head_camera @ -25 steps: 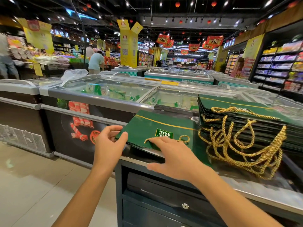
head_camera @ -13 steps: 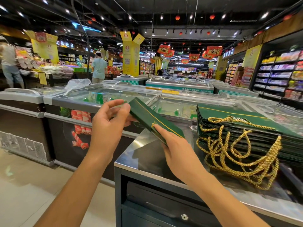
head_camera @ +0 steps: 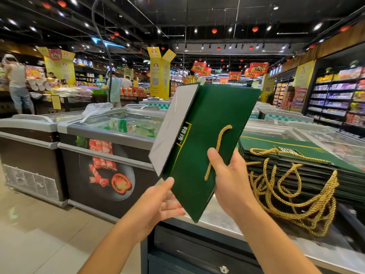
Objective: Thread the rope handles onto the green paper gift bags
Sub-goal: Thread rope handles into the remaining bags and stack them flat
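Above the counter (head_camera: 217, 216) — right hand (head_camera: 231, 180) grips bag (head_camera: 207, 119), left hand (head_camera: 160, 202) supports.

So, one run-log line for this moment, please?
right hand: grips green bag, thumb on rope handle | left hand: open, at bag's lower edge

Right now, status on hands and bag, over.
Right hand grips green bag, thumb on gold rope handle. Left hand open at bag's lower edge. Bag held off counter; nothing blocking.
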